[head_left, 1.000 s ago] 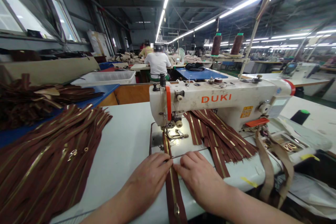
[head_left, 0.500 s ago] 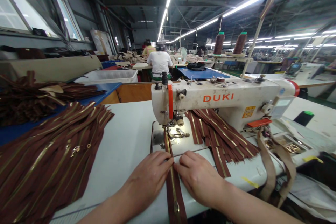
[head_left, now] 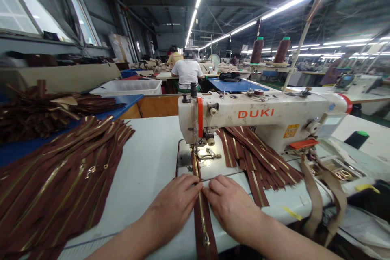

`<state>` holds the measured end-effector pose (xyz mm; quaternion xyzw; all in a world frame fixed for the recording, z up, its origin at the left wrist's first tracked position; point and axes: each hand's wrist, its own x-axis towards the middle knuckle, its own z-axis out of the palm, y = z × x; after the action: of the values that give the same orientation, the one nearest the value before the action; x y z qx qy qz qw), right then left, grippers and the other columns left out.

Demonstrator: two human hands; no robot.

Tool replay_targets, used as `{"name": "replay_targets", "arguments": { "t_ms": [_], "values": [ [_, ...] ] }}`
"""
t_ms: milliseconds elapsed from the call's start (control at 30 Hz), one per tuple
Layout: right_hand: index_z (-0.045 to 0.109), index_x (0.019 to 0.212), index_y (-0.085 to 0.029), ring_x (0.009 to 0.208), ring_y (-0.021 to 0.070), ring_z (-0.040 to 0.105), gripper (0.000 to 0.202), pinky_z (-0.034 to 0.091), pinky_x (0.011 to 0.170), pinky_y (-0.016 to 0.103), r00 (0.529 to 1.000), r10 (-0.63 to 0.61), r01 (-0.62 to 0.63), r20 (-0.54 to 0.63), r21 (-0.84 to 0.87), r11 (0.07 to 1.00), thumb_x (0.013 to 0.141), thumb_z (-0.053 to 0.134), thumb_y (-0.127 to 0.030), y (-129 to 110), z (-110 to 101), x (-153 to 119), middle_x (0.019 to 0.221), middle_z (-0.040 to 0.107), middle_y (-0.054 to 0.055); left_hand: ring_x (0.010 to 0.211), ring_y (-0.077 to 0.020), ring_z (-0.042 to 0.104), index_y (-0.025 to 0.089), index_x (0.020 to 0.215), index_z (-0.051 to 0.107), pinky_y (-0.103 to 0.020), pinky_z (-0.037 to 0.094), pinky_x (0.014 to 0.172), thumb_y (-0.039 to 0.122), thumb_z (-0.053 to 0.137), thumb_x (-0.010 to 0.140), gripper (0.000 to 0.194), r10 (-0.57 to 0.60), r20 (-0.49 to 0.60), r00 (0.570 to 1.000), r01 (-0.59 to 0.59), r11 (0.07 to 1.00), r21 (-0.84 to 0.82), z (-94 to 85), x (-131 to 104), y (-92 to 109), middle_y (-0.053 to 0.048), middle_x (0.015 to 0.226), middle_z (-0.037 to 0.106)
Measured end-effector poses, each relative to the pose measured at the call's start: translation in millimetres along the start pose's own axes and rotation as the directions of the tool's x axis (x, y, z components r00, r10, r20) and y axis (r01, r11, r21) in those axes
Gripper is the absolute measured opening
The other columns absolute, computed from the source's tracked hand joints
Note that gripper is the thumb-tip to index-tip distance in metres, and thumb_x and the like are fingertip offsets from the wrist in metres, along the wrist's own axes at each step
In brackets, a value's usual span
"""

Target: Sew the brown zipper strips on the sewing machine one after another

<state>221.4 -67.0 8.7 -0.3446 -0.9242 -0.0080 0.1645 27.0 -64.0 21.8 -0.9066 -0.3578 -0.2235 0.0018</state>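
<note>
Both forearms reach forward from the lower edge of the view, bare to the wrists. The left hand [head_left: 173, 207] lies palm down, fingers together and pointing ahead and slightly right. The right hand [head_left: 233, 207] lies palm down too, fingers angled left. Their fingertips nearly meet, both grips flat and unclenched.

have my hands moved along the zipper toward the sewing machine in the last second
No. The left hand and right hand lie flat on either side of the brown zipper, the same gap short of the sewing machine; only the camera shifted.
</note>
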Motion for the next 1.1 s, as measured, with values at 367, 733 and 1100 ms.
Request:
{"name": "replay_targets", "arguments": {
  "t_ms": [367, 733, 1100],
  "values": [
    [0.057, 0.098, -0.014, 0.082, 0.0207, 0.043, 0.010, 0.037, 0.075, 0.035, 0.999, -0.037, 0.036, -0.011, -0.050, 0.998, 0.087, 0.056, -0.013, 2.6, 0.1, 3.7, 0.088, 0.054, 0.005, 0.090, -0.0214, 0.057, 0.014, 0.099, 0.061, -0.039, 0.053, 0.082, 0.006, 0.041, 0.085, 0.025, -0.010, 0.012, 1.000, 0.010, 1.000, -0.010, 1.0, 0.9, -2.0, -0.009, 0.098, 0.062],
    [0.060, 0.093, -0.013, 0.082, 0.0215, 0.045, 0.009, 0.036, 0.073, 0.036, 0.998, -0.062, 0.060, -0.010, -0.130, 0.990, 0.085, 0.056, -0.014, 17.3, 0.8, 26.7, 0.086, 0.055, 0.005, 0.094, -0.0224, 0.058, 0.013, 0.103, 0.061, -0.042, 0.051, 0.085, 0.009, 0.041, 0.088, 0.025, -0.001, 0.015, 1.000, 0.000, 0.996, 0.086, 7.3, 9.8, -23.9, -0.010, 0.101, 0.063],
    [0.061, 0.092, -0.013, 0.090, 0.0235, 0.048, 0.011, 0.039, 0.078, 0.036, 0.999, -0.045, 0.047, 0.017, -0.159, 0.986, 0.088, 0.051, -0.014, 32.6, 4.7, 54.6, 0.090, 0.058, 0.008, 0.099, -0.0234, 0.059, 0.013, 0.107, 0.062, -0.043, 0.049, 0.089, 0.014, 0.036, 0.091, 0.031, -0.043, -0.013, 0.999, 0.045, 0.986, 0.162, 14.4, 17.8, -44.4, -0.011, 0.109, 0.065]
  ]
}}
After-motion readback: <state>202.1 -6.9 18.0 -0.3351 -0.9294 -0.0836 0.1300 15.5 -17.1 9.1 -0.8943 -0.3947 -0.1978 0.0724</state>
